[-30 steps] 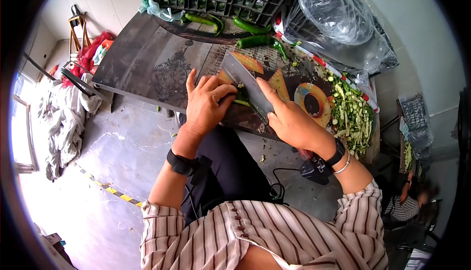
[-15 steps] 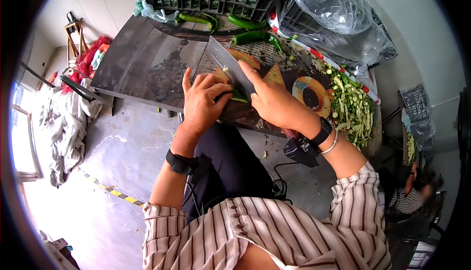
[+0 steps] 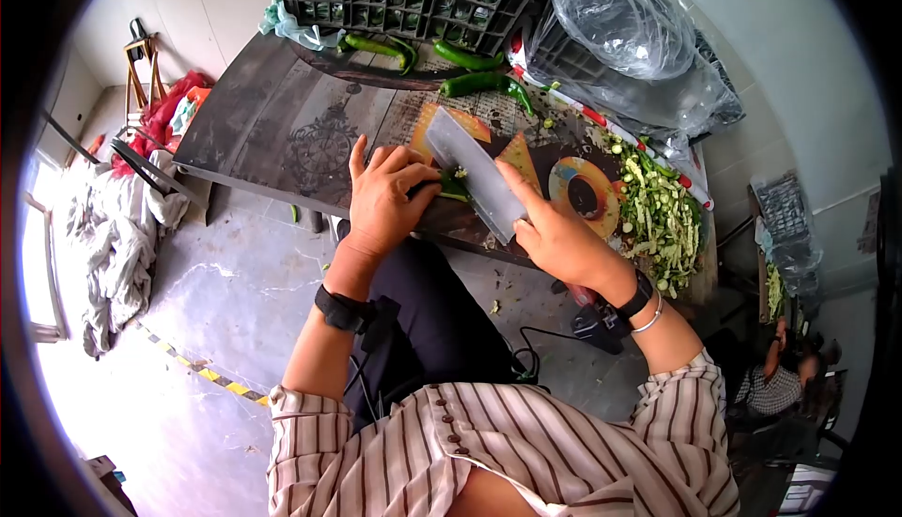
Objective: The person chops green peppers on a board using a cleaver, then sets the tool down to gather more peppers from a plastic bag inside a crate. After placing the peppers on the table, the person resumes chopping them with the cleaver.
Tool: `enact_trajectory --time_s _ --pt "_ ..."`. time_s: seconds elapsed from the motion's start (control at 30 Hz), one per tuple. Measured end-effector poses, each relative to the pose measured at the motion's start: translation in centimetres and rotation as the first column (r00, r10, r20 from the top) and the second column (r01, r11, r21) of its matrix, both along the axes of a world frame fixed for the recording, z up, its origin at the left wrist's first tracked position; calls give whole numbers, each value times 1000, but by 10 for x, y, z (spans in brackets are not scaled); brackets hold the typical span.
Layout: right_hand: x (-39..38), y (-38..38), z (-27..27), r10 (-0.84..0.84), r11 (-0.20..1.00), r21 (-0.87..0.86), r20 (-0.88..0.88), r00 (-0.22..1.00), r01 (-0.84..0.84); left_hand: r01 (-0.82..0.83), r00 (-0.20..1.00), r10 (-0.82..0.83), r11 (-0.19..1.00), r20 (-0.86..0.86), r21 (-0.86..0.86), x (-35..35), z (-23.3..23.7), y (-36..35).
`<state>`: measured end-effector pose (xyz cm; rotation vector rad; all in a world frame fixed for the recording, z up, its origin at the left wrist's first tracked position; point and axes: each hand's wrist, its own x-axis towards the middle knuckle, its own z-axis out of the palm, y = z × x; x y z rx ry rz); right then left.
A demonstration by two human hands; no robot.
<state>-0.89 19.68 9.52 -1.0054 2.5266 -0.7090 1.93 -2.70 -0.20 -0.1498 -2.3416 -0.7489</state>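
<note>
My right hand (image 3: 564,240) is wrapped round the handle of a cleaver (image 3: 481,183), its index finger stretched along the blade. The broad blade leans with its flat side up, and small pale bits cling to it near the pepper. Just left of the blade, my left hand (image 3: 383,195) pinches a green pepper (image 3: 455,196) down on the dark patterned table (image 3: 272,146). Most of that pepper is hidden by the fingers and the blade. A heap of sliced green pepper (image 3: 662,221) lies to the right of my right hand.
Whole green peppers (image 3: 470,83) lie at the table's back edge, below a black plastic crate (image 3: 404,0) with more peppers. Clear plastic bags (image 3: 620,28) cover something at the back right. A person (image 3: 770,385) sits at the far right. Crumpled grey cloth (image 3: 122,254) lies at left.
The cleaver has shifted right, away from my left fingers, and its blade now lies flatter, showing more of its face. My left hand stays nearly in place on the pepper.
</note>
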Motion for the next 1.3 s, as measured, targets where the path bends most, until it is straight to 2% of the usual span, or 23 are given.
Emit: enact_trajectory --time_s 0.07,0.13,0.27,0.33,0.37,0.53,0.67,0.73,0.8,0.87,0.97,1.0,1.07,1.13,1.17,1.2,1.27,1.3 --pt "3 -1 6 16 999 43 -23 1000 -15 1 1000 -1 1000 16 -5 0 0 -1" --pt "7 -3 15 54 984 172 -33 998 -47 1 1000 -1 1000 19 -9 -1 -2 -2" --pt "7 -2 3 24 980 196 -41 999 -15 10 999 -10 1000 40 0 -1 -1 -1" --pt "-2 -11 -8 67 998 19 -157 985 -65 19 999 -20 1000 41 6 -2 -2 0" --pt "-5 -17 -4 34 998 66 -124 992 -26 16 999 -17 1000 37 11 -2 -1 -1" --pt "-11 -13 -9 46 999 36 -181 982 -40 12 1000 -12 1000 14 17 -1 -2 0" --pt "4 -5 4 110 990 107 -159 981 -93 4 999 -4 1000 39 -3 -1 -4 -2" --pt "11 2 12 48 978 207 -95 994 -28 0 999 -1 1000 37 9 0 0 -2" --pt "8 10 -1 36 989 149 -124 992 -17 12 999 -12 1000 30 22 -1 0 2" --pt "7 6 -7 36 999 15 -150 988 -35 6 1000 -6 1000 2 11 -2 -2 0" --pt "-13 9 -21 5 1000 -16 -210 978 -8 8 1000 -8 1000 26 5 0 -1 -1" --pt "-18 10 -20 -25 999 -44 -244 969 14 3 999 -3 1000 47 5 0 0 -1" --pt "-21 17 -11 -42 995 -96 -205 978 23 -3 1000 3 1000 27 10 -1 -1 -2" --pt "-17 21 -1 -129 978 -182 -158 979 100 0 1000 -1 1000 28 25 -1 -2 0" --pt "-16 22 6 -130 980 -177 -257 958 86 3 1000 -4 1000 29 26 -1 -2 0" --pt "-15 23 13 -132 980 -176 -254 958 88 4 1000 -5 1000 28 23 -1 -1 -1" --pt "-15 25 21 -216 955 -224 -78 973 194 6 1000 -6 1000 28 18 -1 -4 -1" --pt "-20 26 19 -218 953 -229 -70 973 197 6 1000 -6 1000 29 10 -1 -4 -1"
